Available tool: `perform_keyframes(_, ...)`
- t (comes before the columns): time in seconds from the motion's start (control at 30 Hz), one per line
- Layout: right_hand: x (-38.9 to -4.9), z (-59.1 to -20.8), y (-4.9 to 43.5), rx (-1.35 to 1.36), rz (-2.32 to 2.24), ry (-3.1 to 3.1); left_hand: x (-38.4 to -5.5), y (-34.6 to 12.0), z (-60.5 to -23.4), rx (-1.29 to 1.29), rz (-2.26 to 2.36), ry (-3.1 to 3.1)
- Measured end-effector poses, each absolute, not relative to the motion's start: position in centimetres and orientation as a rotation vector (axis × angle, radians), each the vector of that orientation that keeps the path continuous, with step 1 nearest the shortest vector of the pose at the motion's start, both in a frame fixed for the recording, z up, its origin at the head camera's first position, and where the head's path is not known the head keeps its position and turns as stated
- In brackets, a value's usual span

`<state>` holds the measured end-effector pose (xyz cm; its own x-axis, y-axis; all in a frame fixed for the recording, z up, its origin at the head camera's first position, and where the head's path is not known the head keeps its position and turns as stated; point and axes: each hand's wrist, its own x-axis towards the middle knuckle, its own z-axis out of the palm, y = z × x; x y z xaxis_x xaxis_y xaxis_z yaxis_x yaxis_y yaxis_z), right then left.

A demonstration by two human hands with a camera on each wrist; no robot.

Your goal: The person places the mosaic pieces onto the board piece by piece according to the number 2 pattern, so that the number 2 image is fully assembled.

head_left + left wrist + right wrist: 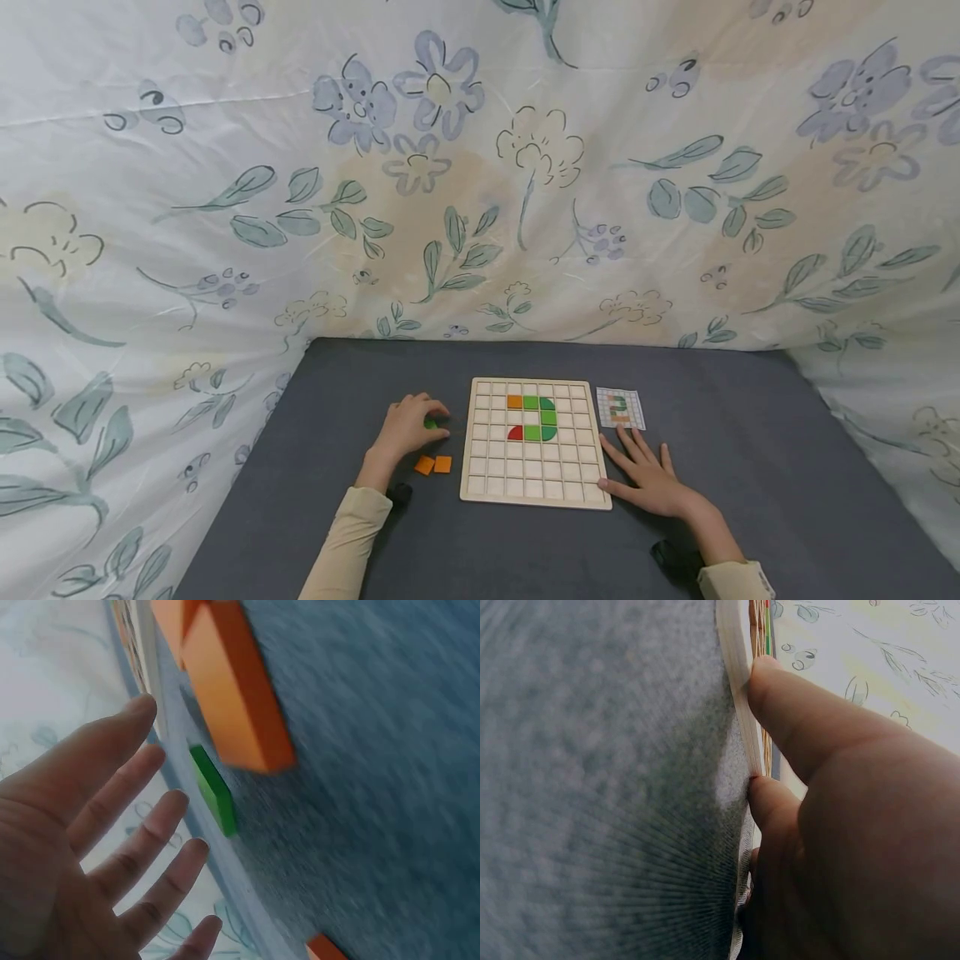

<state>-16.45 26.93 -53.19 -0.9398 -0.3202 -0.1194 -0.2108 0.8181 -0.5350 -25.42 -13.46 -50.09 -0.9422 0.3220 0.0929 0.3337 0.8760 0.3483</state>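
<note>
My left hand [405, 431] is held over a green tile [430, 423] on the grey table, left of a wooden grid board [491, 490]. In the left wrist view its thumb and fingers are spread, with a gap between them and the green tile. Two orange square tiles [435, 465] lie just below that hand. With fingers splayed, my right hand [654, 485] rests at the board's right edge, thumb and index fingertip touching the rim. On the grid sit an orange square [514, 402], several green pieces [549, 417] and a red rounded piece [515, 433].
A small printed pattern card [633, 407] lies right of the board, above the right hand's fingertips. Another orange piece [324, 949] shows at the bottom of the left wrist view. A flowered cloth [480, 275] hangs behind the table and along its sides.
</note>
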Motion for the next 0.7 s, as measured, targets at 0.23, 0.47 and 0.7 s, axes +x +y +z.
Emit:
perform_keyframes(0.23,-16.5,-53.1,27.0,-0.424,-0.792,2.794,-25.1,-14.8,-50.2,-0.508,-0.55,-3.003)
perform_keyframes(0.47,-16.6,-53.1,27.1,-0.435,-0.798,2.792,-25.0,-15.6,-50.3,-0.49,-0.537,-2.987)
perform_keyframes(0.7,-16.6,-53.2,27.1,-0.434,-0.806,2.79,-25.0,-15.9,-50.3,-0.447,-0.497,-3.009)
